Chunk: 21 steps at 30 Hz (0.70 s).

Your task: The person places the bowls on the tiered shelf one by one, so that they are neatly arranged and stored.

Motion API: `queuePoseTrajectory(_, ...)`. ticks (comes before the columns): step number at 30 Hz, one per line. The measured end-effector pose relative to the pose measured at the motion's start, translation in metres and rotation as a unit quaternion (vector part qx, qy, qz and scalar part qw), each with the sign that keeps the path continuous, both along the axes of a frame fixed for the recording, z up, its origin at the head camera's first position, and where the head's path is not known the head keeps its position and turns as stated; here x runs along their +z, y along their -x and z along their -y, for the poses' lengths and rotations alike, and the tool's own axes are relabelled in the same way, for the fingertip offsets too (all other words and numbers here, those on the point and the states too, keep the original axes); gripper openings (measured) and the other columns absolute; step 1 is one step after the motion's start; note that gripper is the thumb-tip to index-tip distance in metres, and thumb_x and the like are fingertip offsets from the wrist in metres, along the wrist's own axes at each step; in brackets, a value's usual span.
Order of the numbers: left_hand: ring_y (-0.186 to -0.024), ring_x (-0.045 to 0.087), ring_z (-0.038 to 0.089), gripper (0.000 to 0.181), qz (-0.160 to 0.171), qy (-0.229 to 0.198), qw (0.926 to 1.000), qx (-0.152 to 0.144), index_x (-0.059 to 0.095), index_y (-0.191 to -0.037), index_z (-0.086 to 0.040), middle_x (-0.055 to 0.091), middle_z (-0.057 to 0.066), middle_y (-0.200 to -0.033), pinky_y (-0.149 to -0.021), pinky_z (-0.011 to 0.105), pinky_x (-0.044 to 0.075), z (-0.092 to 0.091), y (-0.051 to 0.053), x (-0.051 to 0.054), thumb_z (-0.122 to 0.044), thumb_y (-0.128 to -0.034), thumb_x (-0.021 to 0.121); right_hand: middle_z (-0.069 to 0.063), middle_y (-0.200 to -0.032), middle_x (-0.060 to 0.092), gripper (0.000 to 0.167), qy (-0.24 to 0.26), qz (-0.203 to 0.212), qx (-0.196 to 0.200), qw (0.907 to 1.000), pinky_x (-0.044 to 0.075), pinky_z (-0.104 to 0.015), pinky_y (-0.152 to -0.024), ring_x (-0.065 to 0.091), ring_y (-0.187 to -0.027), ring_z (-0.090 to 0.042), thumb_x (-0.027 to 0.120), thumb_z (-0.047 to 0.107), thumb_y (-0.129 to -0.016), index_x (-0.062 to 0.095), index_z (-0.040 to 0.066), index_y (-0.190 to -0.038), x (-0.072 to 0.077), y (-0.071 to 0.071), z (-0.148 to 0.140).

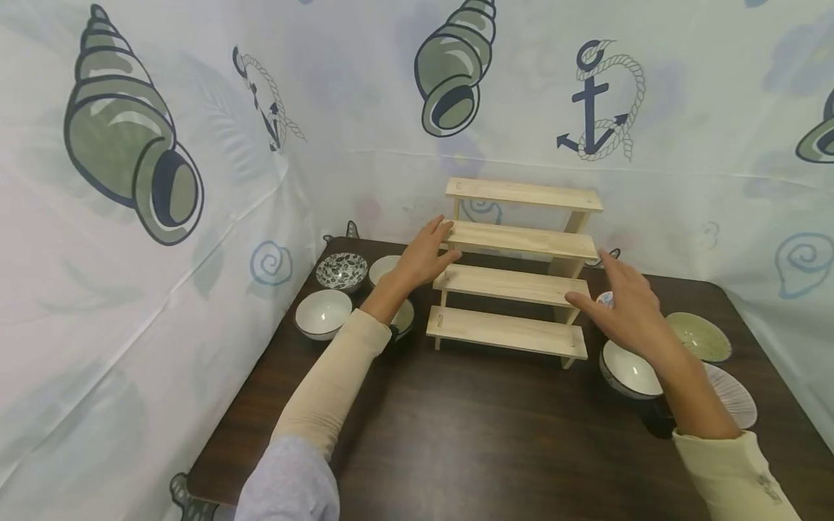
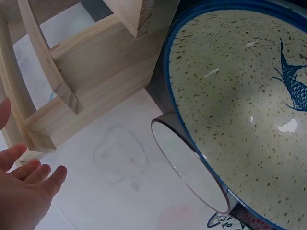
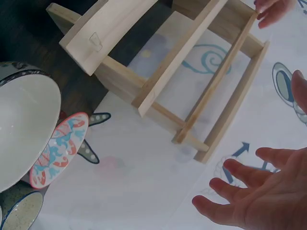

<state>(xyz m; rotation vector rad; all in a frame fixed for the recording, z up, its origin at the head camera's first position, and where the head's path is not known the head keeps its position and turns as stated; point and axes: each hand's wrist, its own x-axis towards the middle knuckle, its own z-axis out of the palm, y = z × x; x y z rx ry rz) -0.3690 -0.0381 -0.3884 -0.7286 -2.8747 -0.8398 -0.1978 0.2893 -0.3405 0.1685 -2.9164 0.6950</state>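
A four-step wooden display rack [image 1: 504,329] stands at the back of the dark table. My left hand [image 1: 423,253] is at its left end, by the second shelf from the top, fingers extended; whether they touch the wood cannot be told. In the left wrist view that hand [image 2: 26,191] has loosely spread fingers, holding nothing. My right hand [image 1: 622,311] hovers off the rack's right end, thumb and fingers apart. The right wrist view shows the right hand [image 3: 261,187] empty, a gap between it and the rack [image 3: 158,100].
Left of the rack sit a black-and-white patterned bowl [image 1: 342,272], white bowls [image 1: 323,313] and a blue-rimmed speckled bowl [image 2: 230,124]. On the right are a white bowl [image 1: 628,370], green dish [image 1: 700,336], ribbed plate [image 1: 736,398] and red-and-blue patterned dish [image 3: 60,151]. Printed cloth [image 1: 365,188] hangs behind.
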Motion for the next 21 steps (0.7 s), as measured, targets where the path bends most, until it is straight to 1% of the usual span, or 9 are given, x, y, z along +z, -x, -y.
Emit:
queuePoseTrajectory(6, -0.162, 0.016, 0.031, 0.07, -0.001, -0.002, 0.9999, -0.011, 0.021, -0.166, -0.012, 0.009, 0.009, -0.176, -0.13, 0.05, 0.023, -0.001, 0.006, -0.007, -0.034, -0.1081, 0.054, -0.039, -0.163, 0.021, 0.101, -0.006, 0.005, -0.016, 0.9998, 0.017, -0.084, -0.109, 0.018, -0.147, -0.064, 0.061, 0.057, -0.098, 0.008, 0.003, -0.166, -0.003, -0.004, -0.012)
queuePoseTrajectory(10, -0.162, 0.016, 0.029, 0.066, -0.004, -0.002, 0.9999, -0.016, 0.023, -0.165, -0.01, 0.012, 0.011, -0.175, -0.131, 0.046, 0.021, -0.002, 0.009, -0.013, -0.031, -0.1098, 0.05, -0.04, -0.161, 0.024, 0.102, -0.007, 0.002, -0.021, 0.9998, 0.021, -0.082, -0.109, 0.02, -0.146, -0.064, 0.062, 0.056, -0.097, 0.009, 0.002, -0.165, -0.005, -0.01, -0.018)
queuePoseTrajectory(15, -0.161, 0.02, 0.028, 0.061, -0.004, -0.011, 0.9999, -0.004, 0.026, -0.164, -0.009, 0.018, 0.01, -0.174, -0.13, 0.045, 0.023, -0.003, 0.013, -0.019, -0.029, -0.1109, 0.048, -0.039, -0.159, 0.03, 0.101, 0.008, -0.01, -0.019, 0.9997, 0.025, -0.078, -0.111, 0.024, -0.145, -0.061, 0.067, 0.051, -0.096, 0.012, 0.001, -0.165, -0.009, -0.02, -0.024)
queuePoseTrajectory(21, -0.158, 0.029, 0.029, 0.055, -0.033, -0.011, 0.9993, 0.013, 0.034, -0.161, -0.007, 0.026, 0.011, -0.172, -0.128, 0.045, 0.029, -0.007, 0.016, -0.021, -0.027, -0.1114, 0.046, -0.038, -0.161, 0.026, 0.101, 0.013, -0.009, -0.03, 0.9994, 0.023, -0.077, -0.112, 0.022, -0.146, -0.061, 0.068, 0.048, -0.096, 0.011, 0.0, -0.164, -0.016, -0.031, -0.035)
